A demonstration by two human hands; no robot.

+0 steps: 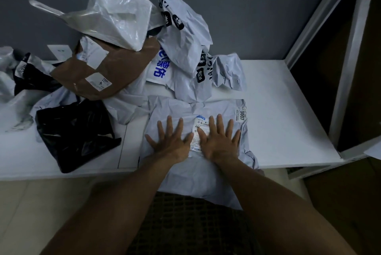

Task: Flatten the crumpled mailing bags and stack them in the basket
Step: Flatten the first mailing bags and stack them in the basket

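Item: grey bag point(185, 108), on table point(278, 120), directly under both hands; near end droops off table edge above basket point(185, 223). L hand point(171, 139): flat, fingers spread wide, palm pressing grey bag's left half. R hand point(220, 141): same, flat and wide, on right half, thumb side over label point(199, 137) at bag centre. Neither grips anything. Long axis runs approx. away from person; hands sit side by side across it, equally near, thumbs almost meeting. Judged step: smoothing. Next stroke prob. outward from centre to side edges, then pull bag toward person & down into basket. Creases show at far end. Other stock, unflattened: brown bag point(107, 73) and black bag point(76, 133) left of grey bag; clear bag point(117, 13) and printed bags point(185, 48) beyond it.
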